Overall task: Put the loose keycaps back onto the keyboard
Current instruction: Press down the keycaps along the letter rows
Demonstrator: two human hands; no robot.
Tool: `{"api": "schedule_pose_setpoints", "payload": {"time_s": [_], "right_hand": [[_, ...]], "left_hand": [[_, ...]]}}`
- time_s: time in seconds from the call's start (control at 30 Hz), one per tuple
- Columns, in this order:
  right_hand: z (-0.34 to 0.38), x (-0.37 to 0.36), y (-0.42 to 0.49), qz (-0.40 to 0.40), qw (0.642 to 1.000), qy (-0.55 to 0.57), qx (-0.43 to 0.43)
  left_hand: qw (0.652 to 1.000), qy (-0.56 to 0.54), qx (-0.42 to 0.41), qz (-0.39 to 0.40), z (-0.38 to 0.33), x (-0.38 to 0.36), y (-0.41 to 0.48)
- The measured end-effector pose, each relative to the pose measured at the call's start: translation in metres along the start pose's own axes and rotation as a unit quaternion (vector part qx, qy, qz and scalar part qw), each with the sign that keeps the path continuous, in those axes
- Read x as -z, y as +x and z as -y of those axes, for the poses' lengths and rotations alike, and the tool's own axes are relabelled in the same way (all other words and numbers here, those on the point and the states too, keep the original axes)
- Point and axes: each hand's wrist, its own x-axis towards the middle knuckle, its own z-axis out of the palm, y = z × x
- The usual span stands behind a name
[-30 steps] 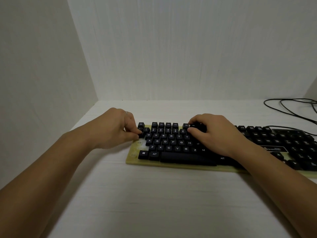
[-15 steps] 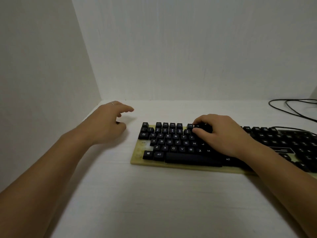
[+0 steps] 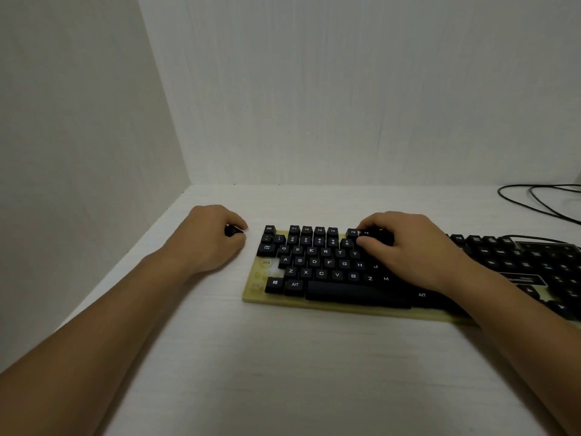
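One small black plastic keycap [image 3: 233,230] is pinched in the left hand [image 3: 213,239], at nine o'clock from the black keyboard with a yellowed base [image 3: 255,295]. The right hand [image 3: 408,247] rests curled on the keyboard's top rows; I cannot tell whether it grips anything. The keycap is probably light, rigid and slick, so hold it by its sidewalls.

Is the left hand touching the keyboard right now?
No, the left hand holds a dark keycap beside the keyboard, clear of its edge.

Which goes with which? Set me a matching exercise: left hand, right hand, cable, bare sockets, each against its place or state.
1 left hand
2 right hand
3 cable
4 bare sockets

A far right of the table
B left edge of the keyboard
C pinches a loose keycap
D rests on the upper key rows

Pairs: 1-C, 2-D, 3-A, 4-B
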Motion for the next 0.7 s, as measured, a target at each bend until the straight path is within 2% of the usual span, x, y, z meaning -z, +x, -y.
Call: {"api": "schedule_pose_setpoints", "payload": {"time_s": [0.2,0.3,0.37,0.5,0.7], "right_hand": [[0.000,0.002,0.000,0.006,1.000,-0.002,0.002],[0.000,0.002,-0.001,0.006,1.000,-0.003,0.004],[0.001,0.002,-0.002,0.007,1.000,-0.001,0.004],[0.001,0.002,-0.001,0.006,1.000,0.000,0.003],[0.000,0.002,-0.002,0.005,1.000,0.001,0.001]], "left_hand": [[0.996,-0.054,-0.045,-0.054,-0.006,0.015,-0.003],[0.984,-0.099,-0.145,-0.015,-0.020,0.023,-0.012],[0.978,-0.109,-0.179,0.004,-0.029,0.026,-0.016],[0.976,-0.066,-0.202,0.037,-0.035,0.032,-0.020],[0.976,-0.083,-0.176,0.095,-0.035,0.038,-0.024]]}}
